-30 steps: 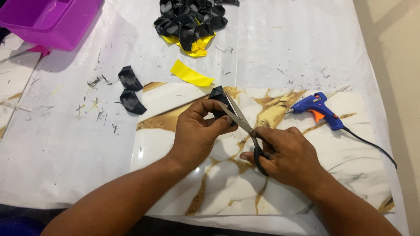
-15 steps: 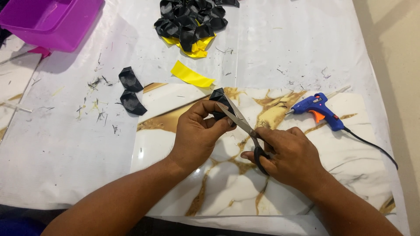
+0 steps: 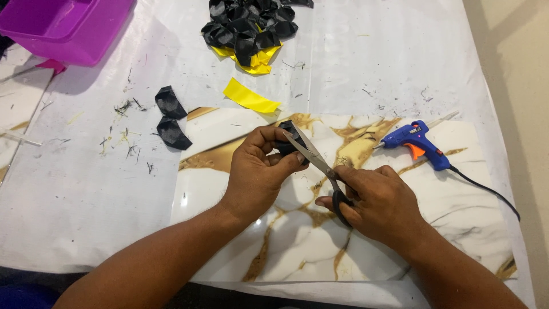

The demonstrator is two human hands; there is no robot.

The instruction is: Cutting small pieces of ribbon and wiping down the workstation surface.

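Nothing much has shifted since a second ago: both hands stay over the marble-patterned sheet (image 3: 457,229) on the white table cover (image 3: 86,217). I see my right hand (image 3: 380,206) gripping the scissors (image 3: 313,155), my left hand (image 3: 257,171) pinching a small black ribbon piece (image 3: 286,143) at the blades. Blue glue gun (image 3: 414,140) lies right.

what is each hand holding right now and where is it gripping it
The left hand pinches a small black ribbon piece between thumb and fingertips. The right hand holds the scissors by their black handle loops.
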